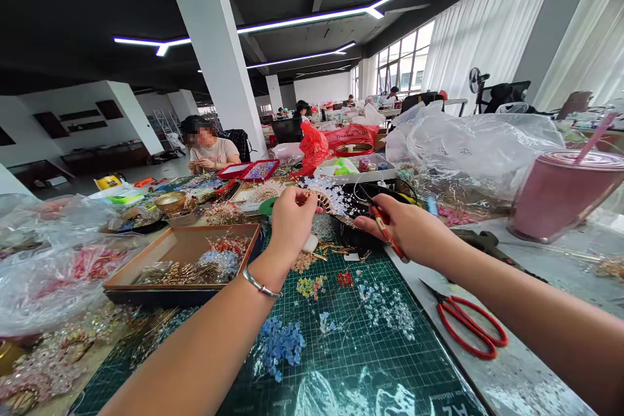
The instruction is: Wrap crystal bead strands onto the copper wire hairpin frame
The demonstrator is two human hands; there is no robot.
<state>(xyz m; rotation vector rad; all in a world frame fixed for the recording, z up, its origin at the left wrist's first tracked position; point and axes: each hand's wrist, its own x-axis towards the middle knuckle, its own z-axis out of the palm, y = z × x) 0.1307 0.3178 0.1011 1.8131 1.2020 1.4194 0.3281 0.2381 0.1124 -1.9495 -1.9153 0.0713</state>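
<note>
My left hand (pixel 291 220) is closed on a gold and white beaded ornament (pixel 329 198), held up above the green cutting mat (pixel 351 351). A silver bangle sits on that wrist. My right hand (pixel 407 229) grips red-handled pliers (pixel 383 226), their tip pointing toward the ornament. Small heaps of blue beads (pixel 280 343), clear beads (pixel 387 305) and coloured beads (pixel 312 286) lie on the mat below my hands.
A brown tray (pixel 182 244) of gold parts sits left of the mat. Red scissors (pixel 468 322) lie at the right. A pink drink cup (pixel 560 195) with a straw stands far right. Plastic bags (pixel 478 143) are piled behind. A person (pixel 209 146) sits across the table.
</note>
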